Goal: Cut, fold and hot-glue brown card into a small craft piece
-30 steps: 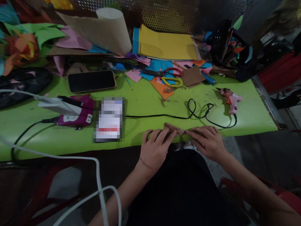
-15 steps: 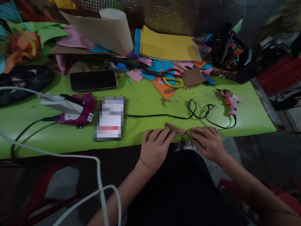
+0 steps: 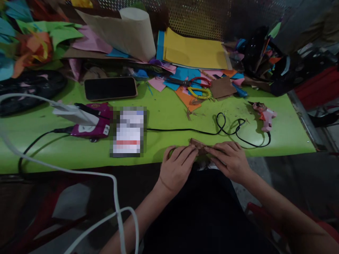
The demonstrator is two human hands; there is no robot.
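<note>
Green tabletop (image 3: 169,114), perhaps metal mesh (image 3: 197,24) behind, brown paper (image 3: 195,142) in fingers of left hand (image 3: 177,167) and right hand (image 3: 231,159)

One head-worn view, wide and facing forward and down

The camera sits on the person's head, above the near side of a long, glossy, bright-green table (image 3: 164,113), and looks ahead and steeply down. Closest to it are the bare forearms (image 3: 149,206) and dark-clothed lap (image 3: 203,211); the left hand (image 3: 177,167) and right hand (image 3: 231,161) lie a little farther off, at the table's near edge. Farthest away stands a perforated metal panel (image 3: 196,21). The table's right end shows; its left side runs out of frame.
</note>
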